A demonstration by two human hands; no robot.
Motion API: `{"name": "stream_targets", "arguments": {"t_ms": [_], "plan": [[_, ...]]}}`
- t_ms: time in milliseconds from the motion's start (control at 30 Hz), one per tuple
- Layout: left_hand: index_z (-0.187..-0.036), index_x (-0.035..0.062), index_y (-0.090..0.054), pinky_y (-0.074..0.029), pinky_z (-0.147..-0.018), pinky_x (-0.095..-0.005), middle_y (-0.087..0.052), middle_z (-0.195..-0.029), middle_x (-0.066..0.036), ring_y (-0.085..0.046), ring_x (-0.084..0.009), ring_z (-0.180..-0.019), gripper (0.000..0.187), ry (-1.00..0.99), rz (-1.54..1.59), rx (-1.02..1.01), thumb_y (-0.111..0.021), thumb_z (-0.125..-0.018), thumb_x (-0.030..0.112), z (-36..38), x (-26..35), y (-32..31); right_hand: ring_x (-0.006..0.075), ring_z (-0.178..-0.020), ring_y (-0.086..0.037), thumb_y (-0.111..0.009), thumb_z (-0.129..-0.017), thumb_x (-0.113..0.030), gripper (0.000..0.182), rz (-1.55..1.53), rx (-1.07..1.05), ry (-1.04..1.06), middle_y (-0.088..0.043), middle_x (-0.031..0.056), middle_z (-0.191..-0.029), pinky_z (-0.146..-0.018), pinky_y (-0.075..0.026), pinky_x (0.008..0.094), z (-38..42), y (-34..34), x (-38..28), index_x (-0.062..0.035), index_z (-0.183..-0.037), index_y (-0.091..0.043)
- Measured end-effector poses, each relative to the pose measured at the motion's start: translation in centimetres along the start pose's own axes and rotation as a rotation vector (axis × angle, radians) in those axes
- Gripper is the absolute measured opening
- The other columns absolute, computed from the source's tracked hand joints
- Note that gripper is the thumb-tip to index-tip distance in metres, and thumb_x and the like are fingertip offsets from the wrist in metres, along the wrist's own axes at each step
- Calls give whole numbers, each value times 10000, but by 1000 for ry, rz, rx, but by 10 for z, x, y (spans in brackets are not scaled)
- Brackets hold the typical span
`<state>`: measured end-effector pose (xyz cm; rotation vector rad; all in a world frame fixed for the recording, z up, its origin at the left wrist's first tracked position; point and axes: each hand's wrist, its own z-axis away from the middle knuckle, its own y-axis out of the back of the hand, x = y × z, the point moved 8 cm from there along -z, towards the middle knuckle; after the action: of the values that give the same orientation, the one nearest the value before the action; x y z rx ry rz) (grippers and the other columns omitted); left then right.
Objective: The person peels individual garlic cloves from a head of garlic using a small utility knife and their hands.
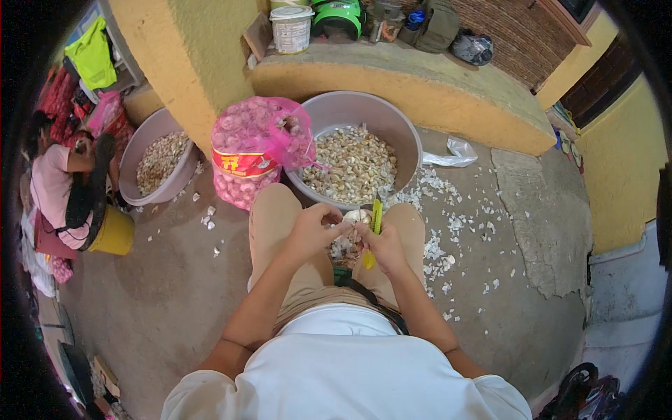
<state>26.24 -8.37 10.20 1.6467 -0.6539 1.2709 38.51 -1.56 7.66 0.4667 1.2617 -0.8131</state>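
Observation:
Between my knees, a whitish garlic bulb [358, 216] is held at the fingertips of both hands. My left hand [316, 227] is curled, with its thumb and fingers at the bulb's left side. A yellow-green cutter [377, 217] stands upright in my right hand [384, 245], which is closed around it beside the bulb. Just beyond my hands is a large grey-pink tub [412, 150] with many garlic cloves [353, 164] in it. A pink mesh sack of garlic bulbs [245, 126] leans against the tub's left side.
A co-worker [59, 182] sits at the far left by a second tub [183, 171] of cloves and a yellow bucket [115, 231]. Garlic skins [437, 245] litter the floor at right. A low yellow ledge [420, 94] behind holds a white bucket [292, 31] and a green helmet [337, 17].

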Motion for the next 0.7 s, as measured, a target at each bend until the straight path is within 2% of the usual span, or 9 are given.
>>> {"name": "stream_targets", "arguments": {"t_ms": [100,200,233,333,400,500,600,700], "plan": [[-799,-27,-556,-445,-602,-254,-573,-708,-76,-552,-126,-654,164,77,200,-57,-612,-734,113,-2,-11,-5,99,-464,-470,-599,-781,-200,214,9,-5,1,-470,10,-564,-431,-392,223,1,0,-2,1,-750,-534],[-807,-26,-543,-444,-594,-252,-572,-705,-79,-552,-122,-641,151,-11,29,-70,-602,-742,97,-4,0,-2,100,-468,-479,-596,-782,-195,209,-10,-23,-6,-481,15,-570,-434,-391,222,1,1,-1,3,-751,-534],[-812,-23,-540,-443,-591,-251,-571,-703,-78,-551,-122,-636,145,6,61,-59,-598,-744,92,-5,-7,-3,100,-469,-482,-595,-782,-193,208,-20,-31,-8,-484,17,-572,-434,-390,221,1,1,0,4,-750,-535],[-821,-13,-529,-441,-583,-251,-568,-695,-75,-548,-124,-620,131,71,75,-48,-588,-751,79,-9,-20,-6,79,-488,-474,-568,-798,-154,279,63,-90,-39,-517,18,-679,-433,-409,208,4,1,-2,26,-995,-486],[-822,-9,-521,-442,-578,-252,-566,-685,-69,-547,-128,-610,124,135,-24,-75,-584,-754,75,-6,-16,-8,81,-485,-475,-573,-796,-160,277,19,-97,-53,-514,16,-672,-432,-409,207,5,-1,1,24,-985,-488],[-857,-2,-534,-442,-614,-261,-565,-744,-79,-548,-129,-674,143,130,169,-42,-590,-749,73,-9,-36,-13,81,-484,-475,-579,-791,-168,277,-42,-81,-88,-512,12,-665,-432,-411,207,4,1,7,18,-976,-491],[-886,17,-555,-437,-662,-271,-556,-830,-86,-547,-146,-754,181,-117,131,71,-611,-729,89,-8,-11,4,78,-490,-477,-589,-784,-176,282,-16,-101,-107,-510,6,-657,-435,-412,204,2,6,11,12,-973,-496],[-891,33,-575,-432,-698,-280,-537,-877,-91,-538,-175,-799,205,-336,-47,-84,-627,-709,111,-4,24,4,74,-499,-481,-602,-775,-182,278,25,-139,-96,-513,5,-656,-443,-412,202,3,6,5,6,-957,-508]]}}
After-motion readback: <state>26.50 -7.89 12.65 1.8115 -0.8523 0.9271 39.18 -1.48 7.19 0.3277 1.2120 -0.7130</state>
